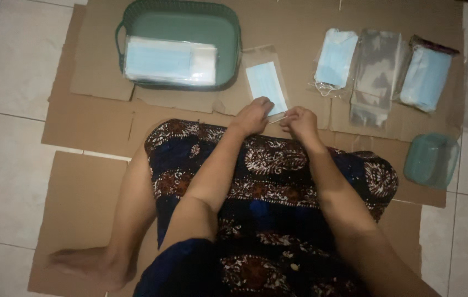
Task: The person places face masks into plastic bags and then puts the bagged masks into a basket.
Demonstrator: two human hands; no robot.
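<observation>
- I see flattened cardboard [311,22] over the tiled floor, the work surface.
- A green basket [228,33] of bagged masks sits far left.
- The clear sleeve with a blue face mask [266,82] lies just ahead of both hands, long axis pointing away.
- Left hand [253,115] and right hand [300,122] pinch its near edge, fingers closed on it; both equally near.

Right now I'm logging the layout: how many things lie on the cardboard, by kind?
Green baskets: 1
Bagged mask at the hands: 1
Mask bundles: 3
Clear bag stacks: 1
Green lidded tubs: 1
Total: 7
</observation>
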